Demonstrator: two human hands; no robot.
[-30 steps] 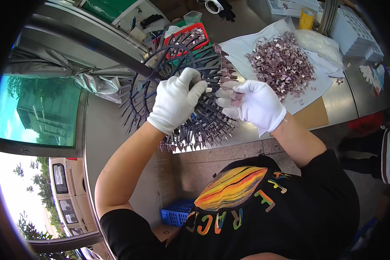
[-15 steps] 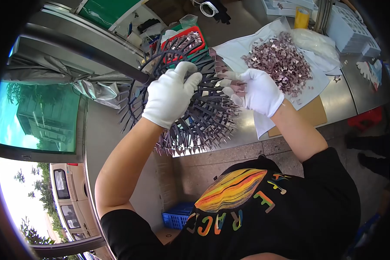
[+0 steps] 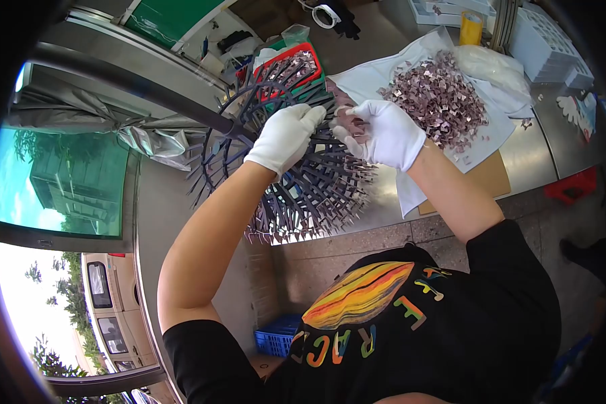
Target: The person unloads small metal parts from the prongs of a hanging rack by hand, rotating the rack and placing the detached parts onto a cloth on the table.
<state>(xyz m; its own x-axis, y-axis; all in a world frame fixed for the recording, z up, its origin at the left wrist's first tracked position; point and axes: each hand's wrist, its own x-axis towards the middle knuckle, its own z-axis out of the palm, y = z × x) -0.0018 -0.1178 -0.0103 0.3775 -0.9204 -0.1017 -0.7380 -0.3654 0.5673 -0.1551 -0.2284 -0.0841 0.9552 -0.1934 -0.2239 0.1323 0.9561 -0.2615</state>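
Note:
A dark round rack with many outward prongs hangs from a grey pole, small brownish metal pieces on many prong tips. Over its upper part, my left hand, in a white glove, has its fingers closed together near the prong ends; what they pinch is hidden. Just to the right, my right hand, also gloved in white, is curled around several small, flat, shiny brownish metal pieces beside the rack's edge. A large heap of similar metal pieces lies on a white cloth behind my right hand.
Behind the rack stands a red tray with more pieces. The metal table also bears a clear plastic bag, a yellow roll, pale blue trays and a spare glove. A blue crate sits below.
My left hand has moved right and slightly down across the rack, its fingers now closer to my right hand. My right hand has shifted a little left and up, still holding metal pieces.

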